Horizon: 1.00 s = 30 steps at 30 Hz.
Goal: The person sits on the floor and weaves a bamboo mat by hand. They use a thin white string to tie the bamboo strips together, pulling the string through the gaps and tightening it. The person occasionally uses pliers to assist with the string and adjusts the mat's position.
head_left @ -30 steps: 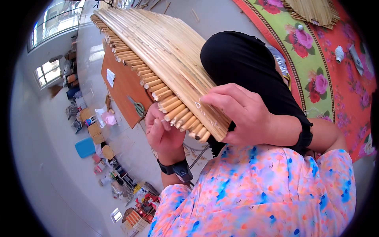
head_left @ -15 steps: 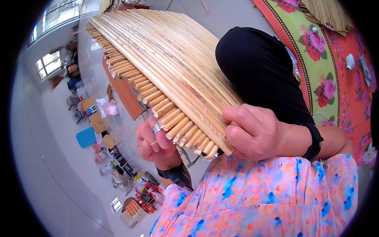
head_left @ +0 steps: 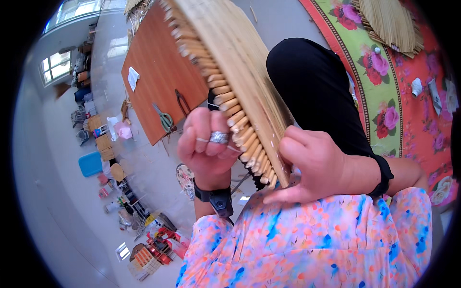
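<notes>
Straw-yellow stalk mat (head_left: 245, 62) — tilted, round cut ends (head_left: 235, 114) crowding one edge.

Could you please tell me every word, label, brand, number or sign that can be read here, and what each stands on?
No text can be read in this view.
Reed-stalk mat and orange-brown board: no lettering visible.
Black device on the left wrist: any marking is too small to read.
Items along the wall: too small and blurred to tell whether they carry print.
</notes>
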Available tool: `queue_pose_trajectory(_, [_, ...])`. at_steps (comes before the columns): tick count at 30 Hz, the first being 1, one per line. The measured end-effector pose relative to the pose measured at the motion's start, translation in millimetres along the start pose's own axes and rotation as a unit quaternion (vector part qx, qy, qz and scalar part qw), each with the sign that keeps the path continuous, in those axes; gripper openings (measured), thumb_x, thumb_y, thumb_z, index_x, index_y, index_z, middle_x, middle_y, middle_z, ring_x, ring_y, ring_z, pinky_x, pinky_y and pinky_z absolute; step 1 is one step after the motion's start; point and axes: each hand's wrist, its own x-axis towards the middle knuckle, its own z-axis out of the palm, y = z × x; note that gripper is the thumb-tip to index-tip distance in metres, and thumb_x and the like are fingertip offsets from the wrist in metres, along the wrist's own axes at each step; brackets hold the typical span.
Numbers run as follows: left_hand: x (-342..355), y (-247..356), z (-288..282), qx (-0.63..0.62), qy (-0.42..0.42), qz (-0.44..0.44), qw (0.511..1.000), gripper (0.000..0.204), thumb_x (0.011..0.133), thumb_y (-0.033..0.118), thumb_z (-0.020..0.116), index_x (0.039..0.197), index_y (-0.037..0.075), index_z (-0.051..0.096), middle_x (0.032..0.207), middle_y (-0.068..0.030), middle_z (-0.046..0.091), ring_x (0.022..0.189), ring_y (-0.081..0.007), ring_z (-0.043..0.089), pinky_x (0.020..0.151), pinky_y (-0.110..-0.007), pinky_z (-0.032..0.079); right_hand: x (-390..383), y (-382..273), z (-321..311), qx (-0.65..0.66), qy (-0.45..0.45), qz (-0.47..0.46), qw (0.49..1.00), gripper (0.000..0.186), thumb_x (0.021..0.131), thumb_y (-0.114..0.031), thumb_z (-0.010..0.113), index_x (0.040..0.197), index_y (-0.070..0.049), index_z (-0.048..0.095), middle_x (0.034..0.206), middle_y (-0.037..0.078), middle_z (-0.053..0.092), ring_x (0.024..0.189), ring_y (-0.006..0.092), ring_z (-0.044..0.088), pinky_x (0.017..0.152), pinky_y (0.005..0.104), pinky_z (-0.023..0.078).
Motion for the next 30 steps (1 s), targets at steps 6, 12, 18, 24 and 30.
queue_pose_trajectory(6, [8,-15,9,0.131,-0.041,-0.031,0.990,0.030,0.093,0.024,0.053,0.070,0.007,0.044,0.069,-0.0060,0.047,0.061,-0.0142,0.041,0.056,-0.027,0.036,7,-23,-17,-0.047,-0.003,0.125,0.991,0.052,0.072,-0.039,0.077,0.084,0.002,0.046,0.067,0.018,0.055,0.059,0.0343,0.061,0.052,0.0385,0.050])
queue_pose_trajectory(12, [9,6,2,0.191,-0.023,0.059,0.980,0.024,0.095,0.017,0.051,0.076,0.003,0.050,0.074,-0.0077,0.052,0.063,-0.0120,0.044,0.057,-0.024,0.036,15,-49,-23,-0.107,0.004,0.241,0.965,0.032,0.075,-0.020,0.066,0.081,0.004,0.046,0.059,0.020,0.055,0.055,0.0378,0.060,0.052,0.0412,0.050])
queue_pose_trajectory(18, [1,-6,-1,0.207,-0.006,0.023,0.978,0.022,0.096,0.014,0.051,0.077,0.003,0.050,0.071,-0.0020,0.049,0.062,-0.0079,0.040,0.058,-0.022,0.033,21,-61,-35,-0.182,-0.024,0.293,0.938,0.036,0.075,-0.024,0.068,0.090,0.006,0.057,0.060,0.016,0.060,0.055,0.0309,0.063,0.053,0.0375,0.050])
queue_pose_trajectory(24, [-10,-16,-16,0.210,-0.056,0.000,0.976,0.022,0.097,0.016,0.054,0.080,0.003,0.052,0.072,0.0034,0.047,0.065,-0.0057,0.039,0.059,-0.021,0.033,51,-61,-34,-0.267,0.029,0.267,0.925,0.037,0.083,-0.029,0.066,0.087,0.007,0.061,0.061,0.018,0.061,0.059,0.0323,0.064,0.055,0.0396,0.049])
queue_pose_trajectory(30, [-17,-6,-15,0.276,-0.071,0.031,0.958,0.024,0.096,0.018,0.056,0.079,0.002,0.053,0.074,0.0012,0.050,0.067,-0.0070,0.041,0.061,-0.022,0.035,56,-56,-27,-0.282,0.037,0.268,0.920,0.029,0.088,-0.023,0.060,0.084,0.006,0.059,0.067,0.023,0.062,0.066,0.0396,0.063,0.060,0.0445,0.049])
